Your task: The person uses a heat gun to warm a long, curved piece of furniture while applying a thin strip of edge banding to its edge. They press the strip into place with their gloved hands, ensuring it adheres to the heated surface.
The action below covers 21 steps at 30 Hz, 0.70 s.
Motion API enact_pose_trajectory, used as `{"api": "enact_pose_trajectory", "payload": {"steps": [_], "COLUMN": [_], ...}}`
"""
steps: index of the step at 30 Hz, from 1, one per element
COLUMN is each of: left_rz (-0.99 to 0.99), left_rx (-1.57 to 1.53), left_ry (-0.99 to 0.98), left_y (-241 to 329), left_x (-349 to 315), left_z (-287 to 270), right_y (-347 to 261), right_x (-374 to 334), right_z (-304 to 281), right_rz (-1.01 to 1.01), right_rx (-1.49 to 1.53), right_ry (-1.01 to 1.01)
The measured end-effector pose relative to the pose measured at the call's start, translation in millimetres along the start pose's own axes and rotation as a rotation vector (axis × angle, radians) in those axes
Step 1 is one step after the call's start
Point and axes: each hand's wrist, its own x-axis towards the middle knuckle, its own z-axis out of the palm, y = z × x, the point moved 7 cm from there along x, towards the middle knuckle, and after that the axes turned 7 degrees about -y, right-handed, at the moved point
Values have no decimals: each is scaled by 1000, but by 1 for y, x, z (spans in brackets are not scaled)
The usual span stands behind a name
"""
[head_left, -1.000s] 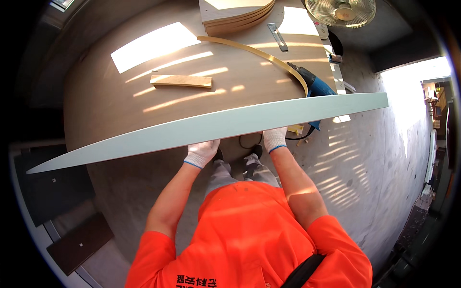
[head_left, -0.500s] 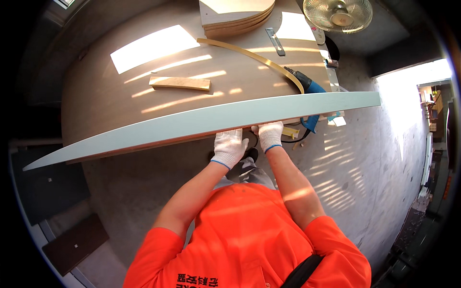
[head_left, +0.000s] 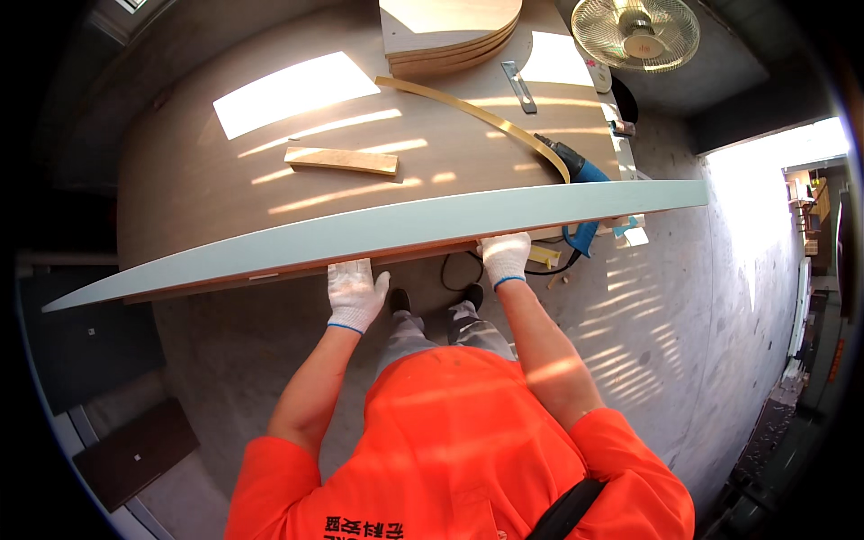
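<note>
A long pale grey-green board (head_left: 387,222) lies across the near side of the worktable, its reddish-brown edge facing me. Both my hands wear white knitted gloves with blue cuffs. Against the near edge, left of the board's middle, my left hand (head_left: 355,295) rests with fingers straight and thumb apart. Farther right, my right hand (head_left: 505,259) has its fingers bent at the same edge, holding the board; its fingertips are partly hidden. Behind the board's right part is a blue and black heat gun (head_left: 583,165), half covered by the board.
On the worktable (head_left: 198,189) lie a wooden block (head_left: 342,161), a curved yellowish edging strip (head_left: 481,115) and a flat metal tool (head_left: 518,87). Stacked curved wooden panels (head_left: 450,36) sit at the back. A fan (head_left: 635,31) stands far right. A black cable (head_left: 447,274) hangs below the near edge.
My left hand has slid left along the board's edge, away from my right hand, which stays near its place. The board's right end sits slightly lower in the picture.
</note>
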Motion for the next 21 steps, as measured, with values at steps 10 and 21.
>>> {"api": "enact_pose_trajectory", "payload": {"steps": [10,21], "left_rz": [214,163], "left_rx": [-257,-256], "left_ry": [-100,-208], "left_y": [154,156], "left_x": [60,73], "left_z": [18,45], "right_y": [23,-157], "right_x": [4,-71], "right_z": [-10,2], "right_rz": [123,-393], "right_rx": [152,-243], "right_ry": [87,-272]}}
